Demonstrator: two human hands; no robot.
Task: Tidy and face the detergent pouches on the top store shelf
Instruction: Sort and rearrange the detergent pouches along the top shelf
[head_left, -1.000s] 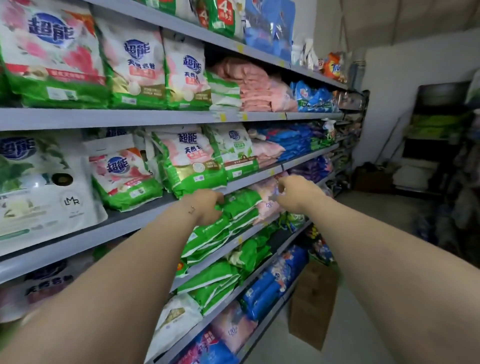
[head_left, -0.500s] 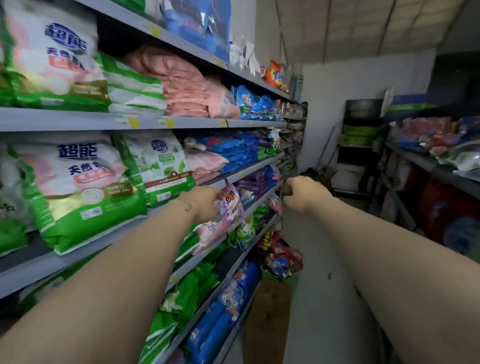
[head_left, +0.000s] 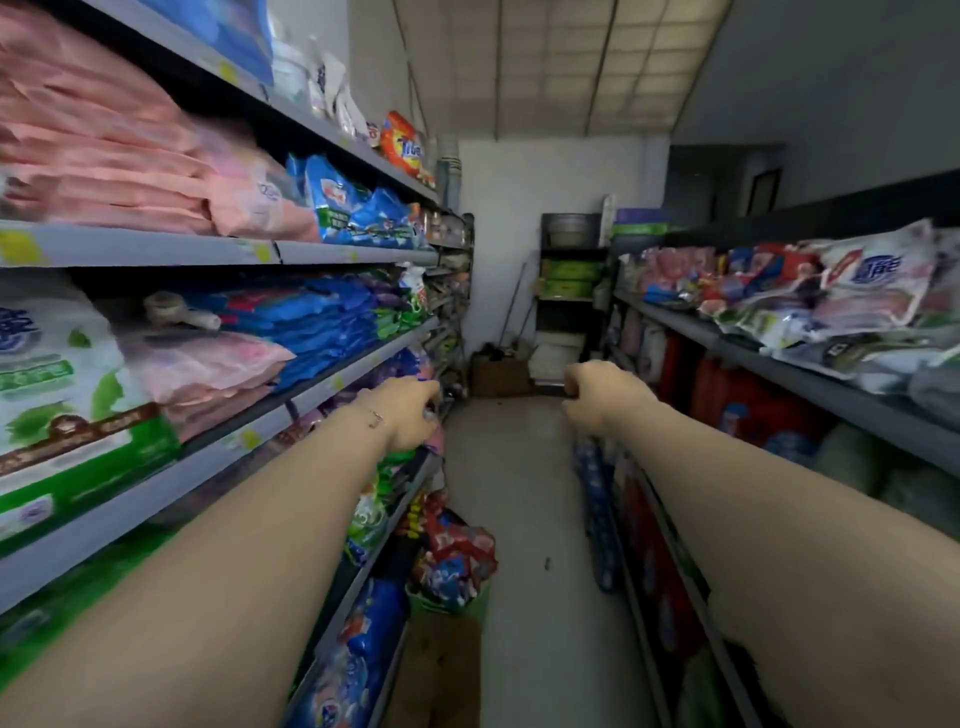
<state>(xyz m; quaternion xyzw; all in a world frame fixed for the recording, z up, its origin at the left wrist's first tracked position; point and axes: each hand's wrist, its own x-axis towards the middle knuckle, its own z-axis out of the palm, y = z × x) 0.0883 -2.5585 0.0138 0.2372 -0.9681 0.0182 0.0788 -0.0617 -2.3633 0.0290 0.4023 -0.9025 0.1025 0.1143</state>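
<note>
Moved into aisle: right hand (head_left: 597, 395), fingers (head_left: 576, 382) fisted empty; left hand (head_left: 410, 410) hold unclear; detergent pouches (head_left: 324, 78) well above fingers.

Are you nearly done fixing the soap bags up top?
Not yet. Nothing looks done: white pouches on the top shelf lean unevenly. The left hand and curled right hand are low, at middle-shelf height. Facing the top row is left.

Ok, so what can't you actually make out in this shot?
All in the head view:
1. left hand: fingers hidden behind the back of the hand, so grip unclear.
2. right hand: fingers curl away from the camera; whether it holds anything is unclear.
3. top-shelf pouches: cut off by the upper edge, blurred.
4. yellow price tags: print blurred, unreadable.
</note>
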